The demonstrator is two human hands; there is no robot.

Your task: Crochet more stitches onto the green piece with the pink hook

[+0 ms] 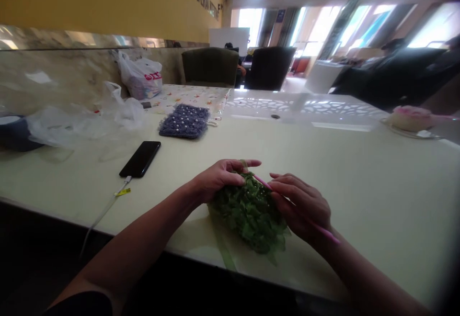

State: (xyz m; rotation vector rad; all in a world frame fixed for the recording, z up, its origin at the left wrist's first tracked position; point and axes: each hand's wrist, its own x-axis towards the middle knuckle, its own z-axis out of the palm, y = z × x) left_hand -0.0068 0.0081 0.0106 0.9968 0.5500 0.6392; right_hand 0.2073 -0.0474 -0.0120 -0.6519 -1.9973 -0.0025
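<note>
A ruffled green mesh-ribbon crochet piece (249, 213) lies bunched on the pale tabletop (377, 201) between my hands. My left hand (219, 178) holds its upper edge, with the fingers curled over it and the index finger stretched out. My right hand (302, 206) is shut around a slim pink crochet hook (323, 227). The hook's tip runs into the green piece near my left fingers, and its exact end is hidden among the ruffles. A strip of green ribbon trails from the piece toward the table's front edge.
A black smartphone (140, 159) with a white cable (104, 213) lies left of my hands. Farther back are a purple beaded panel (184, 121), plastic bags (140, 76), and a dark roll (14, 134). A pink crocheted item (411, 118) sits on a glass plate at right.
</note>
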